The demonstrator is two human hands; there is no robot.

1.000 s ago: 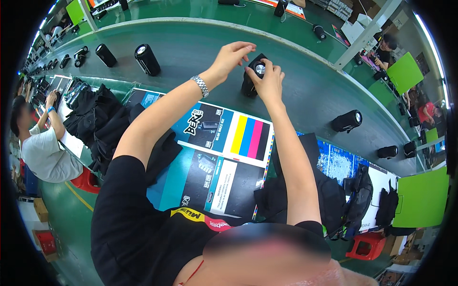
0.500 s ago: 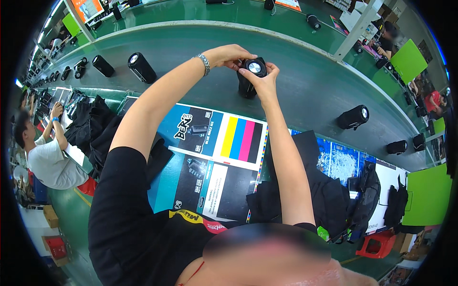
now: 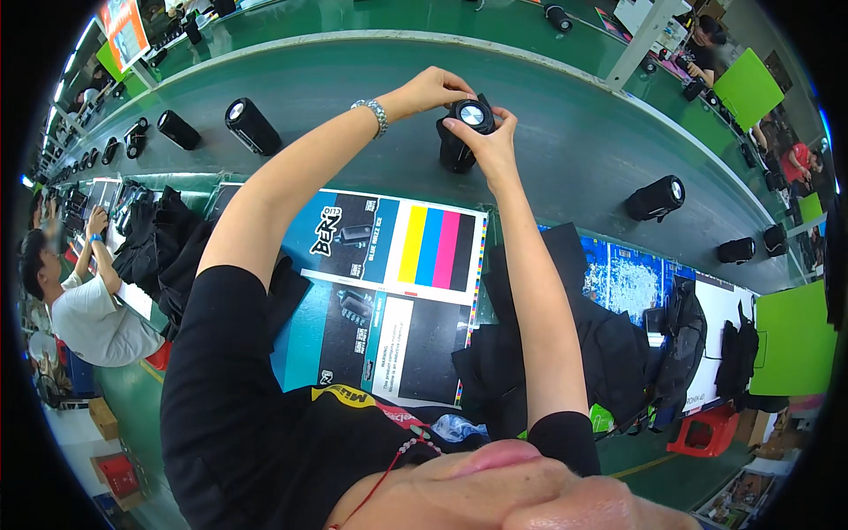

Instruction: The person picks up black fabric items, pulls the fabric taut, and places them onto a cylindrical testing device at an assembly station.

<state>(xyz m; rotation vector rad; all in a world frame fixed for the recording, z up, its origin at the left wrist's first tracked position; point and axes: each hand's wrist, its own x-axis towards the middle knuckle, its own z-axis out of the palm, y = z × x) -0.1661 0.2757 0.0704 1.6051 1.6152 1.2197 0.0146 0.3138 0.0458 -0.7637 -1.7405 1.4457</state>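
A black cylindrical speaker (image 3: pixel 457 152) with a silver disc on its upper end stands on the grey-green conveyor belt (image 3: pixel 353 93), well in front of me. Both my arms reach out to it. At the speaker's upper left edge, my left hand (image 3: pixel 431 92) has its fingers bent and closed; their tips are partly hidden behind the rim. My right hand (image 3: pixel 495 146) grips the upper right side, thumb across the near rim and fingers at the far side. A small dark piece, perhaps a strap, sticks up behind the silver disc between my hands.
More black speakers lie along the belt, one (image 3: pixel 253 126) to the left and another (image 3: pixel 655 198) to the right. Printed sheets (image 3: pixel 380 265) cover the near bench, with black fabric bags (image 3: pixel 495 371) beside them. A co-worker (image 3: pixel 93 305) sits at the left.
The view has shifted slightly. Both hands stay at the same speaker; my left fingers have changed position a little, and the dark piece behind the disc now shows more.
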